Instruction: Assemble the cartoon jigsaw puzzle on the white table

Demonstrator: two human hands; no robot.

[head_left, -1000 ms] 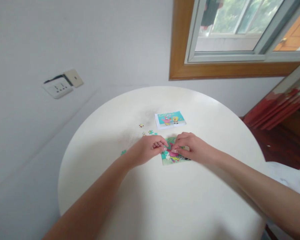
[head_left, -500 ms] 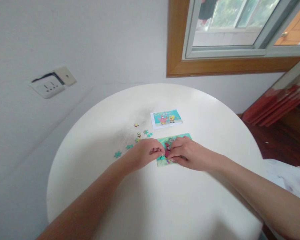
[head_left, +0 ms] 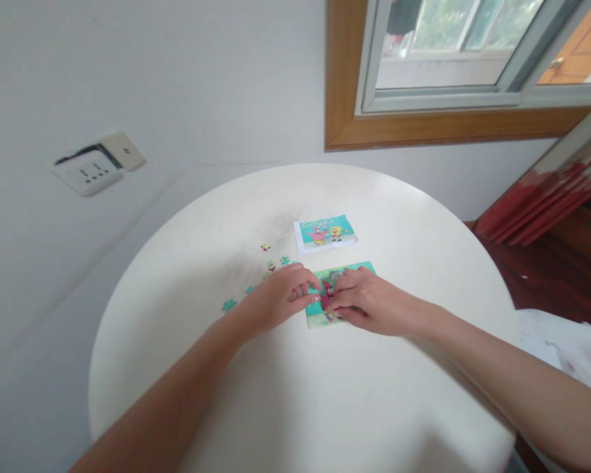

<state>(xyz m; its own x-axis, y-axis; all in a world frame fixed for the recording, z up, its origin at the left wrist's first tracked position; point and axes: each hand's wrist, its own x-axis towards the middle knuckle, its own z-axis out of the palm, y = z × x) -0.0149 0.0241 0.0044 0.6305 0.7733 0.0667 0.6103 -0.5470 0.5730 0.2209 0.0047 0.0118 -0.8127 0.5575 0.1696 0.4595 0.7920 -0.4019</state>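
A jigsaw puzzle (head_left: 316, 320) lies flat on the round white table, showing a pink cartoon starfish on a teal ground. My left hand (head_left: 288, 292) is at its left edge, fingers curled and thumb drawn toward them; whatever is between them is hidden. My right hand (head_left: 359, 299) rests over the puzzle's middle and right, its thumb and fingertips closed together on the puzzle surface beside the starfish figure and covering part of the picture. Loose puzzle pieces, such as a teal piece (head_left: 229, 305) and a yellow-faced piece (head_left: 271, 265), lie left of the puzzle, some behind my left hand.
Behind the puzzle lies a printed reference picture (head_left: 326, 234) on white paper. The round table (head_left: 285, 407) meets a white wall with a power socket (head_left: 91, 172). A wood-framed window (head_left: 342, 125) is above, and a red-and-white curtain (head_left: 526, 203) hangs at the right.
My left hand's fingers have loosened a little and shifted slightly left, baring more of the puzzle's left edge. My right hand stays almost in place. The view has shifted slightly.
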